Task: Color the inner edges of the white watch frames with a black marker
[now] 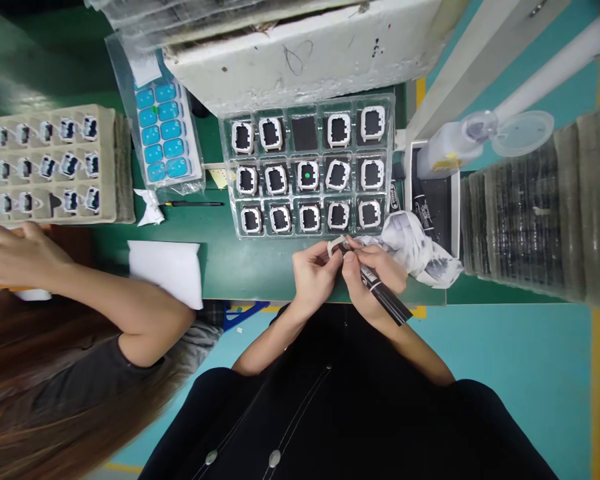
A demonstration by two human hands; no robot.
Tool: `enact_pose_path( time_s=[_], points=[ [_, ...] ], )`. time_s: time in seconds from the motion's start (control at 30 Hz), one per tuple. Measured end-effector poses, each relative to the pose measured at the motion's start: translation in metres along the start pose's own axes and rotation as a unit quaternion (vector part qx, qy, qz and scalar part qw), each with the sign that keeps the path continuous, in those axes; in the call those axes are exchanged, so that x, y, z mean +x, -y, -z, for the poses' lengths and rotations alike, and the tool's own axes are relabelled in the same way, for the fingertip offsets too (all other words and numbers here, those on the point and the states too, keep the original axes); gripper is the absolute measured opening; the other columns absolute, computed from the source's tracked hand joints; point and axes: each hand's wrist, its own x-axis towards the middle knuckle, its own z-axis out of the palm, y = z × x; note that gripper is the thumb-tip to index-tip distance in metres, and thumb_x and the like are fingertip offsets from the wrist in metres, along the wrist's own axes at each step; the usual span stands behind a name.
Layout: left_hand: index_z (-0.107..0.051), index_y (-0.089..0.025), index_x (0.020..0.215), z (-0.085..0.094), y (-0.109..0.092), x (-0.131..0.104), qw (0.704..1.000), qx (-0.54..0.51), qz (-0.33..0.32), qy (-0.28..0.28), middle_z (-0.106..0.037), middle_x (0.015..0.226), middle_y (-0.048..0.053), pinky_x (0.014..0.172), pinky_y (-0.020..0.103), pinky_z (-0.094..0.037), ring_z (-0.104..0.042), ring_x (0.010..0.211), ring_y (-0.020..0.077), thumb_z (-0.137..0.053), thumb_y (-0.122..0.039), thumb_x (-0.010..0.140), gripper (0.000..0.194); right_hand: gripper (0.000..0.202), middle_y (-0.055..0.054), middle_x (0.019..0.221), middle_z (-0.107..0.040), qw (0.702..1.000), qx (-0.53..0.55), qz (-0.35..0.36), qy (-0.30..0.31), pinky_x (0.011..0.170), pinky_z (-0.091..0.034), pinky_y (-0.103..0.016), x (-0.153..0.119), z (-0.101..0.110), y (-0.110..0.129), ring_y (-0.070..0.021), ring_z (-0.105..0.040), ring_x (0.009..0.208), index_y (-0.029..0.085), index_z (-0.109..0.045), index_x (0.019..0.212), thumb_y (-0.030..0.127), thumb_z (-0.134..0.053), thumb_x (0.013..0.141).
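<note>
Co-worker's hand (23, 257): at the far left edge, below the beige tray; what it holds is unclear.
Beige tray (103, 160): 3 rows of 5 compartments with small white-and-black parts (69, 165), on top of similar trays.
Bagged sheet (184, 113): clear bag, 10 blue pieces (170, 129) in 2 columns, 1 green dot near the top.
White sheet (165, 270): flat on the green worktop (245, 263), near the co-worker's elbow.
Thin black pen (195, 203): lies sideways above the white sheet, beside a crumpled white scrap (150, 208).
Clear tray (225, 160): 3 rows of 5 compartments; 14 show white frames; top row, compartment 3, shows a dark square pad (305, 133). Green dot at the centre compartment.
Left hand (314, 275): fingers closed, pinching 1 white frame (336, 245) just below the clear tray.
Right hand (373, 270): closed around a black marker (387, 300), its front end at the held frame; fingers hide any tip contact.
Stained white cloth (410, 243): bunched just beside the right hand.
Open white box (456, 217): holds another dark marker (423, 212); pale bottle (443, 148) tilted at its upper end.
Tray stack (525, 220): far right, many layers.
</note>
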Motion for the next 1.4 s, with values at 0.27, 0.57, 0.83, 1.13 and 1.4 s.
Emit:
enact_pose_path(
  time_s=[0.27,0.57,0.83,1.13,1.4],
  points=[
    [-0.085,-0.018,0.076,-0.001,-0.001,0.002,1.000,-0.007,0.001,-0.004,-0.074,0.071,0.001,0.063,0.026,-0.053,-0.060,0.065,0.0142,-0.099,-0.046,0.082,0.032,0.016,-0.003,0.099,-0.089,1.000,-0.009,-0.017,0.010,0.084,-0.080,-0.038,0.001,0.004,0.001,-0.0262,-0.094,0.100,0.026,-0.072,0.104,0.011,-0.077,0.105],
    [-0.093,-0.019,0.091,0.001,-0.007,0.002,0.999,-0.049,0.020,0.011,-0.085,0.083,0.005,0.071,0.030,-0.067,-0.077,0.073,0.0188,-0.105,-0.047,0.079,0.033,0.009,-0.007,0.111,-0.092,0.997,0.051,-0.062,-0.011,0.084,-0.080,-0.039,-0.005,0.003,-0.002,-0.0263,-0.093,0.102,0.026,-0.074,0.107,0.018,-0.078,0.108],
    [-0.091,-0.019,0.091,0.005,-0.006,0.004,0.996,-0.064,0.045,0.036,-0.085,0.083,0.005,0.069,0.033,-0.068,-0.075,0.068,0.0184,-0.109,-0.058,0.077,0.045,0.009,-0.005,0.109,-0.091,0.994,0.080,-0.067,-0.033,0.084,-0.079,-0.041,-0.006,0.001,-0.003,-0.0265,-0.093,0.098,0.026,-0.072,0.107,0.020,-0.078,0.108],
    [-0.093,-0.026,0.101,0.031,-0.054,0.051,0.958,0.176,-0.223,-0.038,-0.085,0.095,0.003,0.082,0.033,-0.057,-0.071,0.084,0.0191,-0.095,-0.038,0.097,0.013,0.015,0.001,0.088,-0.083,0.981,0.133,-0.106,-0.096,0.083,-0.076,-0.045,-0.013,0.000,-0.009,-0.0296,-0.093,0.097,0.028,-0.066,0.105,0.026,-0.080,0.109],
    [-0.070,-0.027,0.113,0.030,-0.081,0.207,0.914,0.280,-0.281,-0.085,-0.078,0.092,0.004,0.090,0.045,-0.057,-0.072,0.086,0.0243,-0.100,-0.015,0.080,0.045,0.012,-0.003,0.096,-0.088,0.985,0.116,-0.077,-0.099,0.078,-0.075,-0.039,-0.009,-0.001,-0.010,-0.0248,-0.090,0.085,0.026,-0.069,0.103,0.022,-0.080,0.105]
  ],
)
